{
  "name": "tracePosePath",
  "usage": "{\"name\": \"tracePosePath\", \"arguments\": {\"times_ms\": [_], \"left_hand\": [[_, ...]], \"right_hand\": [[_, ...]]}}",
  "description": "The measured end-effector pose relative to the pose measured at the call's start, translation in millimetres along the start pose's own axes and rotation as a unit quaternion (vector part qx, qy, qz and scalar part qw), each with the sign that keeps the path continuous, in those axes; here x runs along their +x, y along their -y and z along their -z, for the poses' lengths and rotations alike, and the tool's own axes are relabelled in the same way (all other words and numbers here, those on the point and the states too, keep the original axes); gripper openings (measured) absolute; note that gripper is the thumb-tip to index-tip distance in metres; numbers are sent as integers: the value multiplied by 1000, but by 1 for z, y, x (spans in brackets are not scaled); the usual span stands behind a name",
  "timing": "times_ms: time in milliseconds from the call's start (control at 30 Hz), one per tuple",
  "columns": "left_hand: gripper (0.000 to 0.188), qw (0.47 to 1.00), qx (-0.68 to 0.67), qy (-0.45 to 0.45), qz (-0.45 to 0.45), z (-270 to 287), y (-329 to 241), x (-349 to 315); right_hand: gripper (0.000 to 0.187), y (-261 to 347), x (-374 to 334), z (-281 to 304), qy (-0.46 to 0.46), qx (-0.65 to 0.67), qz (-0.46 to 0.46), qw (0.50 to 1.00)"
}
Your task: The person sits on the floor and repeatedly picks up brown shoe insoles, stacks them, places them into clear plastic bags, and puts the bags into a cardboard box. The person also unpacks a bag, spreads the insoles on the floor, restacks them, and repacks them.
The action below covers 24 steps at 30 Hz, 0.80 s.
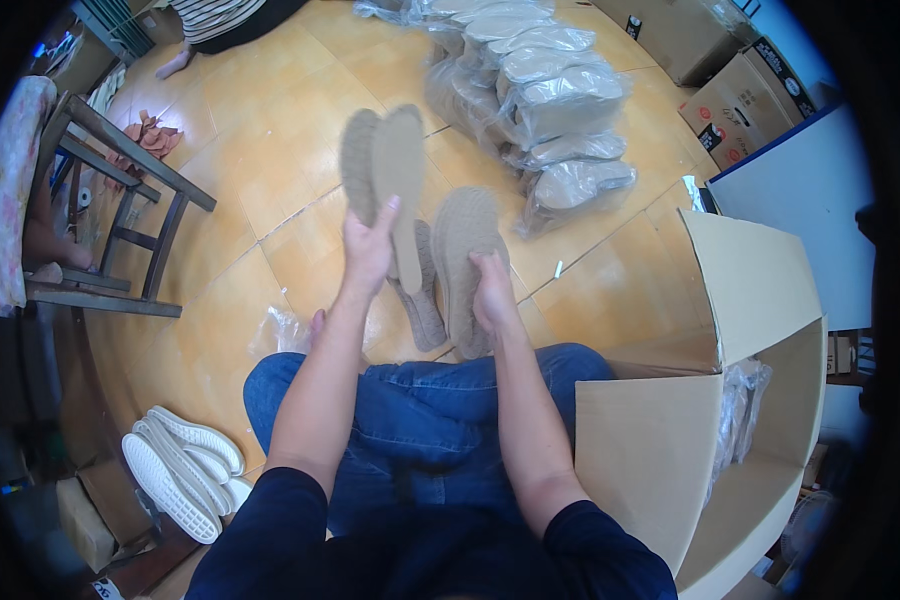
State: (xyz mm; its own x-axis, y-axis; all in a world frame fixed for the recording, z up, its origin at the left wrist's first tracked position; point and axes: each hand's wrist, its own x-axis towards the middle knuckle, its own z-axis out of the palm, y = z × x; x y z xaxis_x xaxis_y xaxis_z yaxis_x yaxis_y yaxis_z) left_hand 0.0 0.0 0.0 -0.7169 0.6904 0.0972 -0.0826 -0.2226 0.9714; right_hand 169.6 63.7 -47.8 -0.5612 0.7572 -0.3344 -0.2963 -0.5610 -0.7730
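My left hand (370,245) is closed round the lower part of a pair of beige insoles (398,150), thumb on the upper face, toe ends pointing away from me. One of the pair is smooth on top; the other looks fuzzy and is a little blurred. To the right, my right hand (492,295) grips a short stack of fuzzy insoles (464,225) by its side, with the thumb on top. Between the two hands, more greyish-brown insoles (425,315) lie low, partly hidden. How many the right hand holds I cannot tell.
Insoles in clear plastic bags (560,95) stand in rows at the far right. An open cardboard box (640,450) with plastic inside is by my right knee. White shoe soles (175,470) lie at left near a wooden chair (155,240). Another person (225,20) sits far left.
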Motion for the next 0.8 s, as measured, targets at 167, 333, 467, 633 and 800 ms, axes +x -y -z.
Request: {"name": "tracePosePath", "arguments": {"times_ms": [167,333,467,633,800], "left_hand": [[27,993,-107,-55,-16,18,-6,13],[32,994,-92,-45,46,4,9,4],[36,997,-73,5,8,-12,16,-9],[35,990,-37,131,42,-38,28,-38],[39,966,-13,254,53,-54,34,-60]], "right_hand": [[48,-55,8,-6,24,-245,55,968],[54,-74,-5,-5,-80,-637,146,753],[59,-44,-7,-17,-60,-410,151,897],[70,3,-14,-35,-50,-143,236,960],[63,30,-30,-18,-95,-104,221,965]]}}
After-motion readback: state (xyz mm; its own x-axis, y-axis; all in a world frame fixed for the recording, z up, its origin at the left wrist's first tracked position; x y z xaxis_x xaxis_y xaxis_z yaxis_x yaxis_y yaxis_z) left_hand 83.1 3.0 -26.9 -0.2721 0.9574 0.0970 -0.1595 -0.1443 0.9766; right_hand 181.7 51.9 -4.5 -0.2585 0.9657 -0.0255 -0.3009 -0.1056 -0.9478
